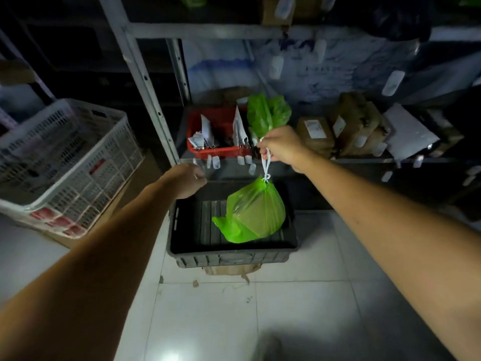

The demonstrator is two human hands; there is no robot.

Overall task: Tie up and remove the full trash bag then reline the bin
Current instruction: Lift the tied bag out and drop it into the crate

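Over the black bin (231,254), the tied green trash bag (255,214) hangs from its white drawstring (266,165), pinched in the right hand (282,147) — left hand (186,181) loosely curled, holding nothing. Removal's underway; next, set it aside and reline, I'd guess.

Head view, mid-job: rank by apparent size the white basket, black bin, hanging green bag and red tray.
Largest: white basket. Then black bin. The green bag and red tray look alike; the tray sits farther back, so unranked.
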